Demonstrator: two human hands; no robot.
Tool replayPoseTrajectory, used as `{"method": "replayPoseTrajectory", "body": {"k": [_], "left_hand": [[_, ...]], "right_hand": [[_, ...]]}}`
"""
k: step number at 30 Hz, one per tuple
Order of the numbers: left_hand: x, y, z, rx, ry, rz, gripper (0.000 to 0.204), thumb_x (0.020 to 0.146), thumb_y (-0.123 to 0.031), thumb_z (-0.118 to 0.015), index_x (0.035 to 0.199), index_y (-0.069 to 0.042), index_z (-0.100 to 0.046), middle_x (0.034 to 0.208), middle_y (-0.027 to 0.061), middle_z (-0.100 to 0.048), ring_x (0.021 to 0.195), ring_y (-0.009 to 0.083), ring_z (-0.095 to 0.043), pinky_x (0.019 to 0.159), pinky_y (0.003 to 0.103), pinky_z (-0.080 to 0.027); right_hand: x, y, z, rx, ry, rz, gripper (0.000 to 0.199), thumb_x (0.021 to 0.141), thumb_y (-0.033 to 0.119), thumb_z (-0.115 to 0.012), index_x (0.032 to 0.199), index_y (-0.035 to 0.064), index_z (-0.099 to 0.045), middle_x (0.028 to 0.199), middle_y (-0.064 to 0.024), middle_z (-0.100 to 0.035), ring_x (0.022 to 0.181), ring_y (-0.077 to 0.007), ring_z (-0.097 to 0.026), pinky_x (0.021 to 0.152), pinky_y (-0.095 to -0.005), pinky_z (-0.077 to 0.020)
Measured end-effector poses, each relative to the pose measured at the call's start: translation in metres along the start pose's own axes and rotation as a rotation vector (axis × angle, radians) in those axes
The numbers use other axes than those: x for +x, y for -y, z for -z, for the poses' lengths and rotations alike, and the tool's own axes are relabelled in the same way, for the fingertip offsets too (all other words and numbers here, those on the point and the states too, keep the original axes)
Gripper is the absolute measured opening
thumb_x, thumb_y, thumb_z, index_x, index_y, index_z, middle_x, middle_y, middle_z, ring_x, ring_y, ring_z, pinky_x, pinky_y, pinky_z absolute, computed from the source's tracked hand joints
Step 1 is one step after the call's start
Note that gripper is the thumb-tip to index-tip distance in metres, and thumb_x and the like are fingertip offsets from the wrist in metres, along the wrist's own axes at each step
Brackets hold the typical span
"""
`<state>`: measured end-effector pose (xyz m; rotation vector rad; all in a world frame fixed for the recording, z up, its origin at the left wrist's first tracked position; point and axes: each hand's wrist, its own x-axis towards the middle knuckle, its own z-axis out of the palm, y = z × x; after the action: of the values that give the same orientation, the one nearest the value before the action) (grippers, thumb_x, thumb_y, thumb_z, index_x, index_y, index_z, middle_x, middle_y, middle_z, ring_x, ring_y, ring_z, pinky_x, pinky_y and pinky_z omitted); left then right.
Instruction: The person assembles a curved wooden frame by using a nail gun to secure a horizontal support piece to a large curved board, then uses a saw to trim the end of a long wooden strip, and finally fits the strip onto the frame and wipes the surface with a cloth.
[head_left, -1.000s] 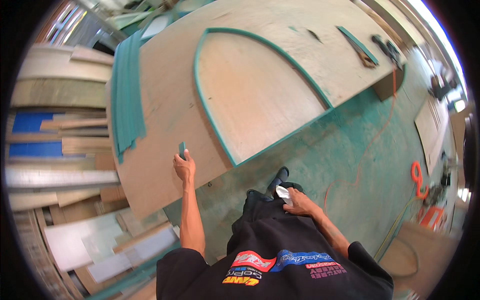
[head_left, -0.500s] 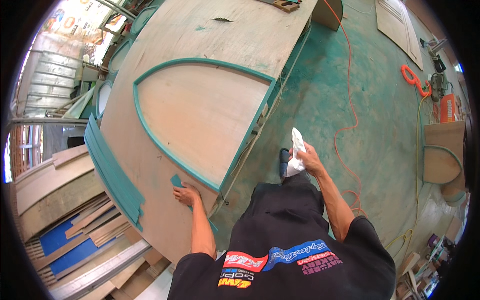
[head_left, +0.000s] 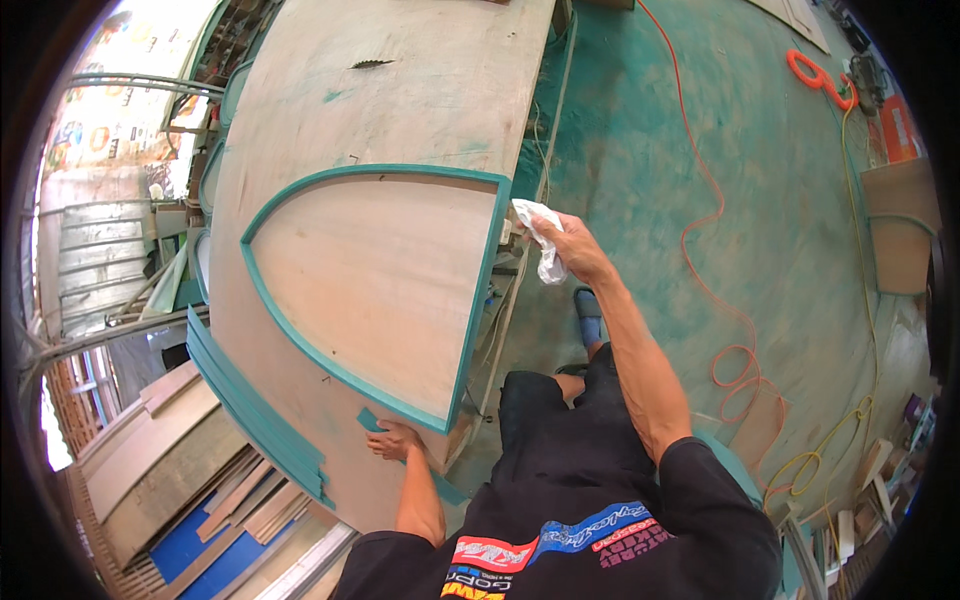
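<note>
My right hand [head_left: 568, 246] grips a crumpled white plastic bag [head_left: 538, 240] that tapers to a point. The tip hangs close to the upper right corner of a teal arched frame [head_left: 350, 171], apart from it as far as I can see. That frame surrounds a bare wooden panel [head_left: 375, 285] lying flat on a large plywood worktable [head_left: 300, 110]. Below the frame's lower corner, my left hand [head_left: 396, 440] is closed over a teal strip [head_left: 371, 419]; the strip's other end shows past my wrist at the table edge.
Long curved teal strips [head_left: 255, 415] lie stacked along the table's left edge. Wooden offcuts [head_left: 235, 500] sit at lower left. An orange hose [head_left: 690, 130] snakes over the green-stained floor [head_left: 640, 170]. Near my feet, it coils. A slot is cut in the tabletop.
My right hand has carried the white bag leftward and up to the frame's right corner. The left hand stays on the teal strip. The whole view has shifted, and I stand closer to the table.
</note>
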<state>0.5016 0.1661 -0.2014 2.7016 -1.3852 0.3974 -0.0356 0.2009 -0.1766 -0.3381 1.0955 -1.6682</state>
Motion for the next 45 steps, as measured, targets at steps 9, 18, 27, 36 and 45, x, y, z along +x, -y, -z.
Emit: {"method": "replayPoseTrajectory", "body": {"k": [9, 18, 27, 36, 45], "left_hand": [[0.0, 0.006, -0.007, 0.002, -0.097, -0.06, 0.052, 0.105, -0.046, -0.046, 0.132, -0.001, -0.053, 0.126, 0.0184, -0.054, 0.119, 0.0388, -0.053, 0.094, 0.056, -0.047], [0.002, 0.005, -0.007, 0.029, -0.07, -0.044, 0.054, 0.105, -0.044, -0.046, 0.137, -0.002, -0.051, 0.131, 0.0183, -0.054, 0.123, 0.0386, -0.052, 0.097, 0.056, -0.046], [0.002, 0.005, -0.01, 0.052, -0.073, -0.026, 0.055, 0.106, -0.046, -0.043, 0.136, -0.001, -0.05, 0.133, 0.0179, -0.053, 0.122, 0.0383, -0.052, 0.096, 0.056, -0.046], [0.005, 0.011, -0.016, 0.08, -0.082, -0.007, 0.055, 0.106, -0.047, -0.042, 0.134, -0.001, -0.051, 0.133, 0.0177, -0.054, 0.122, 0.0383, -0.053, 0.095, 0.057, -0.047], [0.006, 0.013, -0.018, 0.081, -0.115, -0.026, 0.054, 0.105, -0.047, -0.044, 0.134, -0.002, -0.051, 0.132, 0.0169, -0.055, 0.122, 0.0379, -0.054, 0.094, 0.056, -0.048]], "right_hand": [[0.034, -0.014, -0.015, 0.251, -0.171, -0.046, 0.033, 0.103, 0.03, -0.067, 0.12, 0.0026, -0.065, 0.08, 0.0032, -0.058, 0.065, -0.0049, -0.051, 0.055, -0.0223, -0.0445], [0.066, -0.039, -0.031, 0.117, -0.48, 0.005, 0.037, 0.101, 0.038, -0.07, 0.113, 0.0021, -0.071, 0.075, 0.0017, -0.061, 0.059, -0.0067, -0.052, 0.05, -0.0264, -0.0408], [0.068, -0.031, -0.04, 0.065, -0.552, 0.059, 0.041, 0.102, 0.041, -0.067, 0.103, 0.0004, -0.073, 0.072, -0.0019, -0.061, 0.059, -0.0115, -0.054, 0.054, -0.0311, -0.0435], [0.066, -0.028, -0.046, 0.05, -0.529, 0.08, 0.04, 0.105, 0.039, -0.063, 0.098, 0.0007, -0.072, 0.071, -0.0018, -0.06, 0.059, -0.0112, -0.052, 0.053, -0.0315, -0.0426], [0.053, -0.035, -0.054, -0.093, -0.568, 0.074, 0.038, 0.105, 0.036, -0.063, 0.097, 0.0002, -0.074, 0.072, -0.0013, -0.062, 0.059, -0.0092, -0.053, 0.053, -0.0294, -0.0427]]}}
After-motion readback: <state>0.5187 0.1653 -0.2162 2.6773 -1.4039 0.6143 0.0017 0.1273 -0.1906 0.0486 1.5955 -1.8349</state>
